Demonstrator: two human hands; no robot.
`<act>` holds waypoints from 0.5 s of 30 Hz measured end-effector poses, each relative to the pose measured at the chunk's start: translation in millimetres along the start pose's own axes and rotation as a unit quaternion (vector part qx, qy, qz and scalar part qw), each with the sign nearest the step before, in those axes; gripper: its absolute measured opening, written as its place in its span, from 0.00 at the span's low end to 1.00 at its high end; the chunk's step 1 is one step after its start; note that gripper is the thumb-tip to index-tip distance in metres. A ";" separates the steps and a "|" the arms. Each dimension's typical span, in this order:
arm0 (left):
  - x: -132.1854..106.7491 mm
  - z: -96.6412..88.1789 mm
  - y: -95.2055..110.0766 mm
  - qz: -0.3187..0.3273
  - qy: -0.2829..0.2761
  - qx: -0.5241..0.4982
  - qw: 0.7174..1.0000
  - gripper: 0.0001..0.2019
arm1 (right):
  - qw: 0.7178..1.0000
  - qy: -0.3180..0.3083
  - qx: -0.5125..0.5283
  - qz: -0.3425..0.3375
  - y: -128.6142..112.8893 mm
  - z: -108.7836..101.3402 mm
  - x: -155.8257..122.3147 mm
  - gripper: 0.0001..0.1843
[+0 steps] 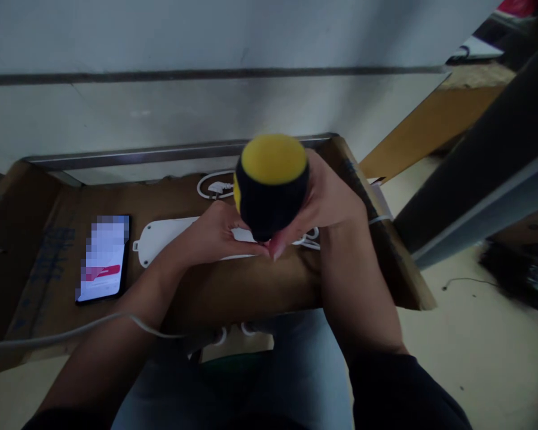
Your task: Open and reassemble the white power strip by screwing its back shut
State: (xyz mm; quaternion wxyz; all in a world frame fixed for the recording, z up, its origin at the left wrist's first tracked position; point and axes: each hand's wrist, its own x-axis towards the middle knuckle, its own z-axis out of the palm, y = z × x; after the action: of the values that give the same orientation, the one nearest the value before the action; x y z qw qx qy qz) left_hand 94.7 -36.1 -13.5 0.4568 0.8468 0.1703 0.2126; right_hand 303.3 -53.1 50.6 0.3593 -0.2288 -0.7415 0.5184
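Note:
Both of my hands close around a thick black tool handle with a yellow end cap (271, 179), probably a screwdriver's; its shaft and tip are hidden beneath it. My left hand (219, 236) grips its lower side, and my right hand (318, 203) wraps its right side. Just under the hands lies a white power strip (161, 239), partly covered by them. Beyond it rests a white plug with a coiled cord (217, 188). Whether the tool touches the strip is hidden.
A smartphone (103, 260) with a blurred screen lies left on the brown cardboard sheet (242, 292). A white cable (89, 328) runs across my left forearm. A metal strip (161, 152) and wall stand behind; a dark beam (475, 155) rises right.

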 end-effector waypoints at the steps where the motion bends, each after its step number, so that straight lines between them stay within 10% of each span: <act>1: -0.3 1.3 -1.7 -0.009 0.008 -0.006 1.000 0.13 | 1.000 -0.021 0.012 0.005 -0.3 1.0 -0.3 0.23; 7: 0.0 6.2 4.2 -0.006 0.052 0.030 0.998 0.17 | 0.997 -0.059 0.037 0.012 0.5 5.9 1.2 0.15; 15: -3.1 2.4 8.9 -0.138 -0.046 0.263 0.954 0.37 | 0.997 -0.080 0.007 -0.011 6.6 -1.4 -1.1 0.10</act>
State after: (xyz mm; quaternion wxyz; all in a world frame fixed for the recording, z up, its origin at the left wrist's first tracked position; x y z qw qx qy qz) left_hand 94.1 -43.9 -7.8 0.2500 0.9140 0.3145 0.0563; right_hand 304.8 -50.7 44.5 0.3058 -0.1760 -0.7663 0.5368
